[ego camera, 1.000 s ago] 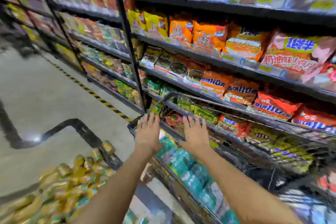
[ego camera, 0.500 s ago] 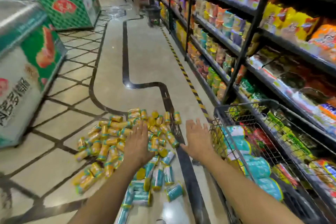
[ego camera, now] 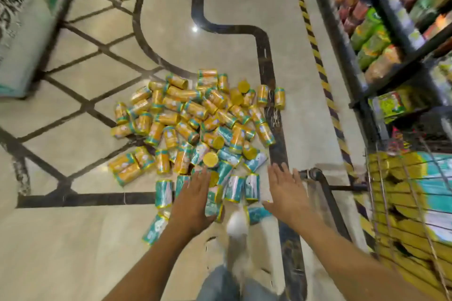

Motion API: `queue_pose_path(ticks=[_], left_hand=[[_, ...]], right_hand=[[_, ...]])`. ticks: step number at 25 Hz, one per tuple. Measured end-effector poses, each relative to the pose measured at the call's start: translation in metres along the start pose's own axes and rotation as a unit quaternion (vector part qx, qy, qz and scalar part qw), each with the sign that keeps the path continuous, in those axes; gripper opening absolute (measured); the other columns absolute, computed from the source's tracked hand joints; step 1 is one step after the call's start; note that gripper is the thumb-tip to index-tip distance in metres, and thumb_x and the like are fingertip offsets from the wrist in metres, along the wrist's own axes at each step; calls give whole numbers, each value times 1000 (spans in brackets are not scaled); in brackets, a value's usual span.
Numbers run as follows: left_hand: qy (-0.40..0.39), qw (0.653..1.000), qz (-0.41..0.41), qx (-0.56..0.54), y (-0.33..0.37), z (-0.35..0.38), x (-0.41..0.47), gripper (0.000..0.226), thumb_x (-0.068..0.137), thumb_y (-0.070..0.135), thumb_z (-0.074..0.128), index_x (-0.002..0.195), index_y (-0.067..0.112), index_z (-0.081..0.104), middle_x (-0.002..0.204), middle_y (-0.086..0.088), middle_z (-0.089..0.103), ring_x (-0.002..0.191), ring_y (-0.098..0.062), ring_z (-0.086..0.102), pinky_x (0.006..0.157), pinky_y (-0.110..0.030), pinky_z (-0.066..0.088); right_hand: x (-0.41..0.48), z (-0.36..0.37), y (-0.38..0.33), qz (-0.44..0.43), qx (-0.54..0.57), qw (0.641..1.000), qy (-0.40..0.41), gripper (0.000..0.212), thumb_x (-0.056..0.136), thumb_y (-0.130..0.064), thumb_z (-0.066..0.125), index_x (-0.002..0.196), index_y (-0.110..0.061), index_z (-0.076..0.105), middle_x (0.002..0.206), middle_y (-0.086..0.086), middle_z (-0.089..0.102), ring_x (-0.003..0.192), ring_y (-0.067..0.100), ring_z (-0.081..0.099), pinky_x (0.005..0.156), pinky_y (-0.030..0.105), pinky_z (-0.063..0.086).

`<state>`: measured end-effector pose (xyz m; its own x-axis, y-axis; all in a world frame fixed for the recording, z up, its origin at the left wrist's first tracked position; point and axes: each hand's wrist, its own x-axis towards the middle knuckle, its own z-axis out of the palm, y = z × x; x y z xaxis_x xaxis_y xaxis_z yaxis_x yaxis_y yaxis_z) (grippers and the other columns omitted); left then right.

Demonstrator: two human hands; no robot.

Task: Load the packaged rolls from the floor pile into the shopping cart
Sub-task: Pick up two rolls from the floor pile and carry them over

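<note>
Packaged rolls (ego camera: 195,120): yellow and teal, heaped on the floor (ego camera: 73,239) at centre, left of the shopping cart (ego camera: 376,203). The cart already holds yellow and teal packs. Left hand (ego camera: 193,200): fingers straight, palm down, grasping nothing, above the near edge of the pile. Right hand (ego camera: 286,193): fingers straight and spread, grasping nothing, between pile and cart. Stocked shelving (ego camera: 367,32) stands far right
</note>
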<state>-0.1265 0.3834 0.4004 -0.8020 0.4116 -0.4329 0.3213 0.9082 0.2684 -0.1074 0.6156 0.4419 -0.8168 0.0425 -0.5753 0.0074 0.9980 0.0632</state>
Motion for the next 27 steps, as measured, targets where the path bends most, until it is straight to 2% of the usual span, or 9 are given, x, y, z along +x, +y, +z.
queue_pose_path(ticks=[1, 3, 5, 7, 11, 15, 19, 23, 27], left_hand=[[-13, 1000, 10, 9, -10, 19, 10, 116, 44, 48, 89, 136, -5, 43, 142, -21, 44, 124, -40, 50, 94, -51, 45], [-29, 1000, 10, 0, -34, 77, 37, 112, 65, 43, 81, 148, 0, 18, 155, -14, 15, 142, -35, 22, 113, -45, 24], [-54, 998, 10, -30, -53, 144, 65, 108, 75, 40, 74, 150, 6, 3, 158, -10, 0, 147, -29, 4, 118, -36, 6], [-84, 996, 7, -30, -64, 211, 90, 106, 79, 42, 70, 150, 6, 0, 159, -9, -3, 147, -27, 0, 118, -33, 0], [-131, 991, -31, -2, -92, 325, 124, 104, 80, 43, 69, 150, 2, 3, 158, -15, 3, 147, -30, 5, 119, -39, 7], [-125, 989, -72, 43, -119, 401, 148, 102, 83, 38, 69, 150, 1, 2, 158, -16, 7, 145, -30, 10, 116, -36, 12], [-23, 996, -61, 53, -129, 434, 166, 94, 73, 18, 78, 145, -6, 23, 148, -27, 29, 138, -39, 28, 115, -43, 19], [68, 995, -53, 55, -136, 455, 173, 75, 66, 8, 80, 130, -11, 45, 129, -32, 50, 124, -45, 47, 108, -51, 31], [38, 997, -12, 70, -138, 439, 175, 78, 59, 14, 86, 124, -9, 51, 119, -28, 58, 113, -44, 56, 94, -52, 46]], right_hand=[[17, 24, 1, 5, 3, 1000, -12, 91, 92, -50, 49, 151, -7, -4, 160, 10, 0, 148, 27, -3, 119, 45, 1], [55, 85, 3, 6, -4, 999, -50, 91, 92, -49, 49, 151, -7, -6, 160, 8, 0, 148, 27, -3, 119, 44, 1], [92, 151, 3, -2, -18, 997, -81, 92, 92, -50, 49, 151, -7, -7, 160, 8, 0, 148, 27, -2, 119, 43, 1], [127, 221, 2, -11, -30, 995, -96, 94, 90, -51, 51, 151, -6, -4, 160, 9, 4, 148, 27, 1, 119, 44, 3], [180, 337, -2, -29, -33, 994, -102, 94, 84, -52, 59, 149, -5, 9, 155, 11, 17, 145, 28, 10, 119, 45, 6], [219, 415, -4, -64, -58, 987, -136, 100, 83, -50, 64, 150, -4, 5, 156, 14, 13, 146, 29, 8, 118, 42, 6], [242, 443, -1, -81, -68, 990, -88, 80, 89, -13, 57, 150, 1, 6, 155, 21, 18, 143, 35, 17, 118, 44, 11], [253, 465, -3, -96, -98, 991, -6, 71, 76, 1, 69, 140, 5, 37, 133, 28, 48, 122, 43, 47, 105, 51, 35], [247, 450, -6, -80, -64, 994, -37, 67, 91, -4, 54, 147, -1, 19, 146, 21, 34, 134, 37, 34, 110, 46, 29]])
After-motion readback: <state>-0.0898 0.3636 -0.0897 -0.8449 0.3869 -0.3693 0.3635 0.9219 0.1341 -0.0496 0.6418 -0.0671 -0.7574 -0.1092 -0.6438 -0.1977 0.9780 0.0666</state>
